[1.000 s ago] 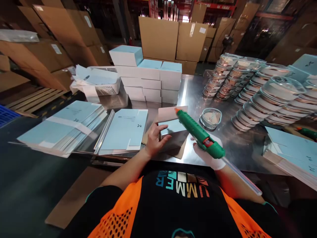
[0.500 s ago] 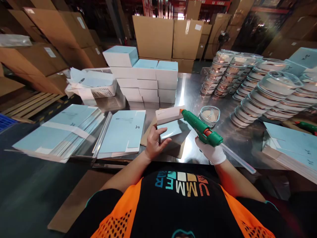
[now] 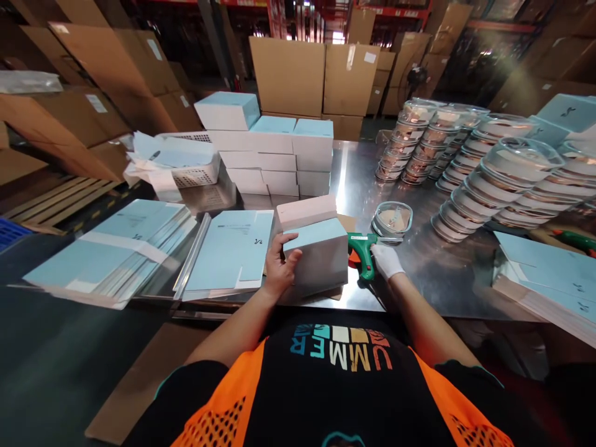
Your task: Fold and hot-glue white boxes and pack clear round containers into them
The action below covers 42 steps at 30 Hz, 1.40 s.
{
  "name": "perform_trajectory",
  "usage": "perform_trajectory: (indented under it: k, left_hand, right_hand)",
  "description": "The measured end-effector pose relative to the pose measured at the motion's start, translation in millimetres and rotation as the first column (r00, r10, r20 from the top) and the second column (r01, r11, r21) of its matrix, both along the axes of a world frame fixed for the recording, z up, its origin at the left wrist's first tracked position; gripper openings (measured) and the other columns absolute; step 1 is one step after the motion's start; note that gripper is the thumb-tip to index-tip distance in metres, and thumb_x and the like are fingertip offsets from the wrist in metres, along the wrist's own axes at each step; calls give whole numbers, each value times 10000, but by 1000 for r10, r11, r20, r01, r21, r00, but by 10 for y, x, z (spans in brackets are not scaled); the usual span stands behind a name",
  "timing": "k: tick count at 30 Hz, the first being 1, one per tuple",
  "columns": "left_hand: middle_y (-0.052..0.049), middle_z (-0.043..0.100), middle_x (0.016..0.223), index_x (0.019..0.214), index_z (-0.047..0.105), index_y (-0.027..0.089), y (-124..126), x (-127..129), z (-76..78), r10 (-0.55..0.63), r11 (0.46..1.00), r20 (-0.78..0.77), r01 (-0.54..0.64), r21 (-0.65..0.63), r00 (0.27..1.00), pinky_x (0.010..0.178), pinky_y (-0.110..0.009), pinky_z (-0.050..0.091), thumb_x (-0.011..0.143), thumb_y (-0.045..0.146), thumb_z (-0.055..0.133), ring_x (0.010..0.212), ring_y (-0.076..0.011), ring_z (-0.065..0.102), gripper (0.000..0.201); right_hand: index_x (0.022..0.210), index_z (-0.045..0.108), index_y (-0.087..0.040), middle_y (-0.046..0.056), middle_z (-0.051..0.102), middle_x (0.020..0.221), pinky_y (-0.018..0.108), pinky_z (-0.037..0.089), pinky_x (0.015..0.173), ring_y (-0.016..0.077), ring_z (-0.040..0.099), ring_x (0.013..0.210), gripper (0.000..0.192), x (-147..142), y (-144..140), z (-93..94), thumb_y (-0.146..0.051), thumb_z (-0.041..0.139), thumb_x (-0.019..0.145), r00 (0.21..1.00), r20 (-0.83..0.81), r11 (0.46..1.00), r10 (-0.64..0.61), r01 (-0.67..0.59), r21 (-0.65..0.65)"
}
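Observation:
My left hand (image 3: 280,264) grips the left side of a small cardboard box (image 3: 321,264), its thumb and fingers at the upper edge. The box has a light blue top, greyish front and a raised white flap (image 3: 307,212). Just right of it a green glue gun (image 3: 364,254) rests on its side, handle towards me and nozzle hidden by the box. My right hand (image 3: 387,261), in a white glove, is beside the gun's rear with its fingers off the handle; they look loosely apart. A clear glue stick (image 3: 391,239) juts from the gun's back.
A clear lidded container (image 3: 393,218) sits behind the gun, and tall container stacks (image 3: 484,186) stand at right. Finished-looking boxes (image 3: 279,149) are piled behind. Flat blue box blanks (image 3: 233,248) lie left, more blanks (image 3: 549,267) right. A white basket (image 3: 198,171) holds papers.
The glue gun has gone from my right hand's grip above the box down onto the table at the box's right. The box has turned and shifted slightly left in my left hand.

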<state>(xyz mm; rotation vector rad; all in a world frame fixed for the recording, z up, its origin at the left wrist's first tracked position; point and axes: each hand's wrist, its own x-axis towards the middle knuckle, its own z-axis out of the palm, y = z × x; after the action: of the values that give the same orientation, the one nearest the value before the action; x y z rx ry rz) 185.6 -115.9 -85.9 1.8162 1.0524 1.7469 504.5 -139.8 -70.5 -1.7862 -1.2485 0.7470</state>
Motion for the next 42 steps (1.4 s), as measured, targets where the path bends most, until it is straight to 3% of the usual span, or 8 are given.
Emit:
perform_trajectory:
  k: [4,9,18,23,28,33,37,42]
  left_hand:
    - [-104,770,1192,1228,760,217,15,-6,-31,-54,999,16,54,-8,998,1047,-418,589,996,811,626,1141,-288,733,651]
    - [-115,789,1171,1212,784,209,3,-7,-28,-112,992,-26,111,-55,993,1041,-435,596,949,869,633,1161,-310,744,726]
    - [-133,738,1286,1148,680,246,107,76,-89,-184,981,150,172,89,971,1124,-490,578,874,759,838,1280,-308,737,602]
    - [-102,806,1190,1242,773,291,209,-11,47,-355,911,19,341,231,935,1180,-557,576,907,620,886,1357,-323,725,483]
    - [-88,871,1188,1212,869,334,189,-118,239,-469,826,-123,484,289,874,1156,-610,601,1027,439,799,1372,-329,733,224]
    - [-78,861,1277,1311,835,371,148,-107,180,-497,825,-112,508,247,861,1217,-584,559,998,393,843,1425,-322,706,313]
    - [-177,525,1754,1663,543,357,138,-137,-123,-358,924,191,376,-68,914,1365,-628,382,695,786,962,1662,-441,457,1138]
    - [-266,474,1750,1771,279,289,34,-57,-546,-204,727,457,447,-522,866,1251,-606,500,519,799,1033,1566,-470,555,1548]
  right_hand:
    - [1112,738,-194,150,814,1109,401,622,968,303,762,1122,611,-136,-5,136,-769,601,958,993,-115,991,-22,37,127]
    - [1464,635,-237,108,755,1405,477,567,1170,297,701,1318,680,-728,90,435,-600,735,898,851,-358,902,385,-264,343]
    - [1224,683,-247,166,721,1463,542,556,1194,356,685,1383,760,-456,203,319,-631,1043,676,821,45,662,569,-490,567]
    - [1274,745,-291,149,632,1643,606,485,1291,319,603,1550,287,-434,27,334,-380,831,1015,736,303,503,606,-649,570]
    - [1354,787,-359,108,692,1582,574,537,1256,286,648,1504,268,-511,-33,377,-309,693,1108,696,343,434,630,-683,588]
    - [1418,756,-338,118,551,1725,618,426,1348,327,533,1609,424,-516,-70,147,-506,787,1030,795,229,601,562,-583,547]
    - [1622,553,-181,249,556,1668,629,483,1298,427,547,1571,1107,-562,-109,-105,-653,989,721,878,38,796,477,-449,406]
    - [1516,593,-205,193,762,1372,535,635,1128,347,758,1255,870,-687,-2,-31,-654,898,836,903,-295,903,311,-184,388]
